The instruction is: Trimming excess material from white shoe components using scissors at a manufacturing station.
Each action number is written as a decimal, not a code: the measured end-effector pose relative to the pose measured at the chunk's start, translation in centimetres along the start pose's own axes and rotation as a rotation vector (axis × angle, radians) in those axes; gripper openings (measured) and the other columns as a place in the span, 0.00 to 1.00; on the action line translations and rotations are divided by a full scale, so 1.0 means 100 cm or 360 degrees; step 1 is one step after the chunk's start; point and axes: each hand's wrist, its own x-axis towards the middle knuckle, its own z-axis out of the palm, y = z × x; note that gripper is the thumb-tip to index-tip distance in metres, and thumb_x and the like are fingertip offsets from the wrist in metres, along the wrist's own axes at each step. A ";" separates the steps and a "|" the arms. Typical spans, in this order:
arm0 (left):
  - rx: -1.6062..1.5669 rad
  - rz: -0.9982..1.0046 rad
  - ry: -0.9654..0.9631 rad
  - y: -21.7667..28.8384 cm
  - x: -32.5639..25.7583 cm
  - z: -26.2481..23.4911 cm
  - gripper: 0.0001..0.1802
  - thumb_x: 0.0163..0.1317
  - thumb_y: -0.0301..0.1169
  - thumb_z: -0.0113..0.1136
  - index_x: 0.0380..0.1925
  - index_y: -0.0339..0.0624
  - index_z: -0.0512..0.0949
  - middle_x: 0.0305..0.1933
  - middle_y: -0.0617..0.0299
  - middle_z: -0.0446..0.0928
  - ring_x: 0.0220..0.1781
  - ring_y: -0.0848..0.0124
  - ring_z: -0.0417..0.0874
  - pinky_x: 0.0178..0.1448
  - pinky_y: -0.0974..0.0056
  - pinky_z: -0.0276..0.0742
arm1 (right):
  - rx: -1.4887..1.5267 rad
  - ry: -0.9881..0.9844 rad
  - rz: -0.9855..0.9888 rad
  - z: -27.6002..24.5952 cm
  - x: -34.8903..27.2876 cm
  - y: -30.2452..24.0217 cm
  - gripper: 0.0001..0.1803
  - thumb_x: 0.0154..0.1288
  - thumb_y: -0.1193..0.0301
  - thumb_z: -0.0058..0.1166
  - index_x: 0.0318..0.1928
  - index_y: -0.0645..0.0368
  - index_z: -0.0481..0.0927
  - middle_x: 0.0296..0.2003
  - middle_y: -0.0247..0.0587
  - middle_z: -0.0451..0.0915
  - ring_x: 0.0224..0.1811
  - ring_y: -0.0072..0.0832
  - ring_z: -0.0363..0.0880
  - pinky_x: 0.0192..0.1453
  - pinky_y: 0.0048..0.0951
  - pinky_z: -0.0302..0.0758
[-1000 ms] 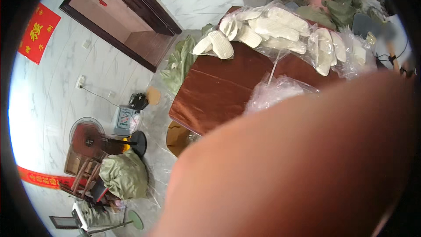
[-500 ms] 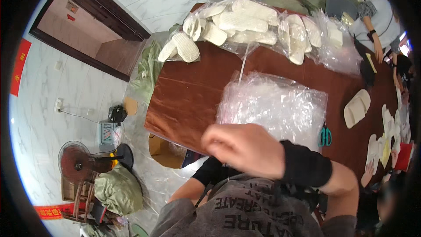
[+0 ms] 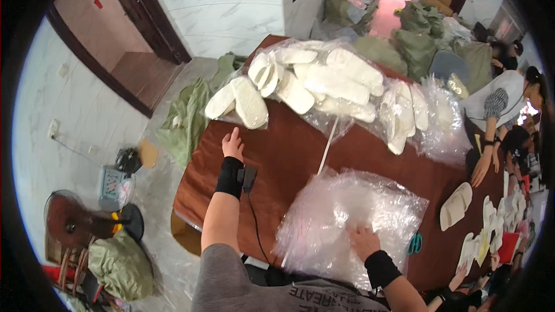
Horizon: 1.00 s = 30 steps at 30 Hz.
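My left hand (image 3: 233, 145) reaches over the brown-covered table, its fingers stretched out and nothing in them. It is just short of a pair of cream slippers (image 3: 250, 104) in a clear bag at the table's far left. My right hand (image 3: 363, 241) lies with fingers spread on a stack of clear plastic bags (image 3: 324, 208) near the front edge. Beyond the stack, more bagged cream slippers (image 3: 338, 81) are heaped along the far side. A thin white strip (image 3: 329, 145) runs between heap and stack.
Teal-handled scissors (image 3: 414, 244) lie right of the stack, with loose cream slippers (image 3: 456, 206) farther right. Other people's hands (image 3: 481, 166) are along the right side. Green sacks (image 3: 188, 118) stand beyond the table's left edge; a fan (image 3: 70, 226) is at far left.
My left hand has stretched out from near my body toward the slippers at the far left. My right hand has moved from in front of me down onto the plastic bags. The view has shifted.
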 end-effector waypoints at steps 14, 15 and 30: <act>-0.0146 0.0579 -0.0346 0.079 -0.050 0.011 0.30 0.60 0.19 0.53 0.65 0.38 0.63 0.56 0.58 0.74 0.51 0.69 0.77 0.53 0.65 0.75 | 0.0116 0.0088 -0.0043 0.009 0.003 0.005 0.27 0.60 0.66 0.53 0.62 0.42 0.69 0.47 0.38 0.74 0.51 0.37 0.73 0.47 0.47 0.72; -0.0112 0.0537 -0.0406 0.104 -0.083 0.009 0.28 0.61 0.20 0.52 0.64 0.38 0.64 0.54 0.59 0.75 0.49 0.70 0.78 0.51 0.66 0.76 | 0.0121 0.0151 -0.0087 0.017 0.003 0.010 0.29 0.56 0.65 0.59 0.60 0.42 0.70 0.47 0.39 0.74 0.50 0.38 0.74 0.48 0.44 0.72; 0.1175 0.0521 -0.1231 -0.030 -0.396 0.065 0.14 0.65 0.26 0.56 0.51 0.37 0.75 0.43 0.56 0.79 0.44 0.69 0.81 0.42 0.67 0.79 | 0.2526 0.1195 0.0735 0.023 -0.069 0.094 0.15 0.72 0.68 0.40 0.52 0.65 0.72 0.39 0.43 0.81 0.35 0.31 0.84 0.38 0.28 0.81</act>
